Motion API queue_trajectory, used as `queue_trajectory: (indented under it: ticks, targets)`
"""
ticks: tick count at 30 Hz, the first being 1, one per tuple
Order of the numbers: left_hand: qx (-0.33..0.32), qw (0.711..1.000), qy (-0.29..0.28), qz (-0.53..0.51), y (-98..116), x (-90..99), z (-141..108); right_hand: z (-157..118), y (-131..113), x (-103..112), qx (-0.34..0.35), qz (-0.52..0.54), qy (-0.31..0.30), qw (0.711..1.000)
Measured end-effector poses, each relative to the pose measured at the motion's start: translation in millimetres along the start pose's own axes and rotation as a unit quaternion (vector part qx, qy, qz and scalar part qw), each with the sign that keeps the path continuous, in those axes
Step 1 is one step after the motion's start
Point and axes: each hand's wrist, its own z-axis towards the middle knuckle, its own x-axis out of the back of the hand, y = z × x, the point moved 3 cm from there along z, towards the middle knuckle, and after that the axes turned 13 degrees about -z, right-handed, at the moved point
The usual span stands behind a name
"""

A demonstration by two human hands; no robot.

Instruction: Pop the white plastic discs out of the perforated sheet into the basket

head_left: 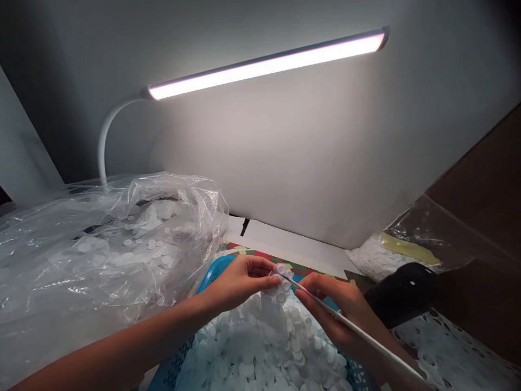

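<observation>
Left hand point(240, 282) pinching a probably light, flimsy clump of white discs point(281, 282) by its edge, right hand point(334, 304) gripping a thin rod point(366, 336).

I am not finding any readable words or numbers: the white discs point(280, 285) and the yellow strip point(409, 248) on the plastic bag point(423, 228) are showing no letters.

The blue basket point(211, 274) is mostly covered by white discs point(252, 347) and cut off by the bottom edge. The clear plastic bag point(122, 228) is cut off by the left edge. The left hand point(240, 282) hides part of the disc cluster point(280, 282). The right hand point(334, 309) hides part of the white rod point(366, 338). The black object point(401, 293) at right cannot be identified.
</observation>
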Motion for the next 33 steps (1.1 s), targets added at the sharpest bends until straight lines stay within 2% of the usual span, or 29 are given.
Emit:
queue_trajectory:
  ticks: [6, 11, 18, 23, 27, 33]
  targets:
    - [-0.001, 1.000, -0.014, -0.009, -2, 0.8, 1, 1, -1, -4, 0.010, -0.008, 0.014, 1.000]
    - [0.004, 1.000, -0.015, -0.009, -3, 1.5, 1, 2, -5, -2, 0.053, -0.079, 0.019, 0.995]
    - [0.018, 1.000, -0.017, -0.004, -1, 1.1, 0, 4, -6, 0, 0.127, -0.052, 0.033, 0.990]
    - [0.011, 1.000, -0.017, -0.005, 0, 0.8, 1, 2, -7, -5, 0.154, -0.103, 0.049, 0.981]
    - [0.003, 1.000, -0.023, -0.006, -2, 0.4, 1, 0, -7, -9, 0.159, -0.095, 0.063, 0.981]
    - [0.004, 0.999, -0.034, -0.001, -8, -0.6, 1, 1, -9, -13, 0.108, -0.072, 0.043, 0.991]
